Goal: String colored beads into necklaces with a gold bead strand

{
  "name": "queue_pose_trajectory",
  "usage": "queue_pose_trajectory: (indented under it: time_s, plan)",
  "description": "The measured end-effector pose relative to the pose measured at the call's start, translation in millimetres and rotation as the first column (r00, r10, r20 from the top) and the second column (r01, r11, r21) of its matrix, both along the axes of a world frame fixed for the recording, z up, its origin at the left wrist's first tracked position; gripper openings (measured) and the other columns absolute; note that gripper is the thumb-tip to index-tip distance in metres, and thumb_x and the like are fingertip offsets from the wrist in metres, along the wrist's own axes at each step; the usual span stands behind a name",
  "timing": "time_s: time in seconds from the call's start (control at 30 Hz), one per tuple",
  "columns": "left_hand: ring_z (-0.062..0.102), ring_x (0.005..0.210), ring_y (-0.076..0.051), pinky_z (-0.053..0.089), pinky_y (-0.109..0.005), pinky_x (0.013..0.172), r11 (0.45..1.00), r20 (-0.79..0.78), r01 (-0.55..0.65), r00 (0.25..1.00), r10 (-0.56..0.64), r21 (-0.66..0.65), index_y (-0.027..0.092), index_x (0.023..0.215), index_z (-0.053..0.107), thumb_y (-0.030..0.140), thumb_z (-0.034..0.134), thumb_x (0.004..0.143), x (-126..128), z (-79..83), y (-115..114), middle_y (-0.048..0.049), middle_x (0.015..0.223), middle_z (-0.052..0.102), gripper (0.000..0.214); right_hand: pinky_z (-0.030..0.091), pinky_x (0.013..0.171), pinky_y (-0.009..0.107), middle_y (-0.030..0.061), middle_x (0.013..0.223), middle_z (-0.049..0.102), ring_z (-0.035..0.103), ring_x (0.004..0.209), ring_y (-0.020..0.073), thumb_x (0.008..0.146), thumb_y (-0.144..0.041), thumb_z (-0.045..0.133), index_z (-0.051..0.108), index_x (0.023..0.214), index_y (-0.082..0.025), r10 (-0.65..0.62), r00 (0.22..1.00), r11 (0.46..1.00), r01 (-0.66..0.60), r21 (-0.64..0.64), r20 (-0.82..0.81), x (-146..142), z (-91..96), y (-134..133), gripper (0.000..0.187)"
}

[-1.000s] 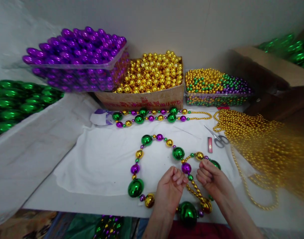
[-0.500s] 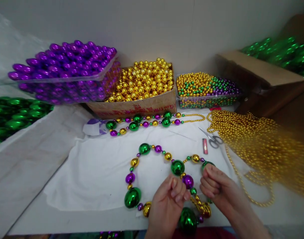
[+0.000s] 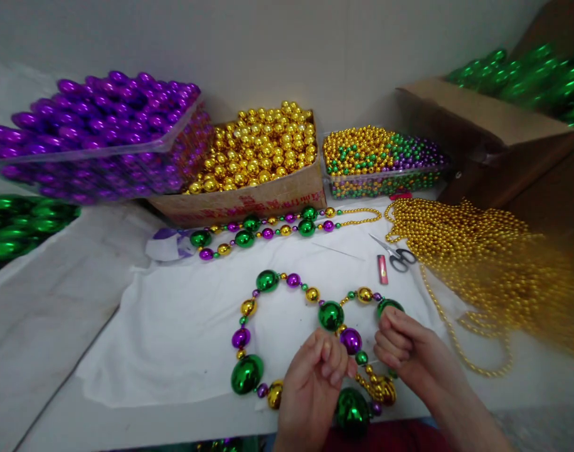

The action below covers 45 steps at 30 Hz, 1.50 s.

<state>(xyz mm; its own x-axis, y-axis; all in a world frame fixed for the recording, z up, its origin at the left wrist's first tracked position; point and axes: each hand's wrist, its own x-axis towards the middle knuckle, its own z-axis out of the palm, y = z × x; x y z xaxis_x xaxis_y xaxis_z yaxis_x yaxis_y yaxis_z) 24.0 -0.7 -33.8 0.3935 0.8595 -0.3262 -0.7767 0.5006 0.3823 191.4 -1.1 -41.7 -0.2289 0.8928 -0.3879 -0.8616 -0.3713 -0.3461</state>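
The bead necklace (image 3: 287, 326) lies looped near the front edge of the worktop (image 3: 79, 314): shiny green, purple and gold balls, large and small. The left hand (image 3: 315, 383) pinches its string with a narrow grip beside a purple ball. The right hand (image 3: 409, 351) grips the strand below a green ball.

Red print on the cardboard box (image 3: 249, 202) front, too blurred to read

Sitting before me: cardboard box of gold balls (image 3: 256, 147). Lying left of it, tray of purple baubles (image 3: 98, 135); right, tub of mixed small beads (image 3: 378, 160); just in front, finished bead strand (image 3: 277, 227); front-right, scissors (image 3: 394, 254), gold strings (image 3: 484, 257).
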Motion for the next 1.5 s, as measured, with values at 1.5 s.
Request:
queue_pose_trajectory:
  time_s: [1.5]
  plan:
    - [0.032, 0.051, -0.009, 0.03, -0.022, 0.054, 0.98, -0.091, 0.037, 0.994, -0.056, -0.195, 0.015, 0.064, 0.049, 0.02, 0.06, 0.081, -14.0, -39.0, 3.4, 0.0048, 0.056, 0.03, 0.021, 0.03, 0.057, 0.024, -0.0036, 0.06, 0.049, 0.045, 0.06, 0.0125, 0.09, -0.033, 0.042, 0.046, 0.068, -0.02, 0.209, 0.074, 0.772, -0.625, -0.118, 0.975, -17.2, -28.2, -5.1, 0.026]
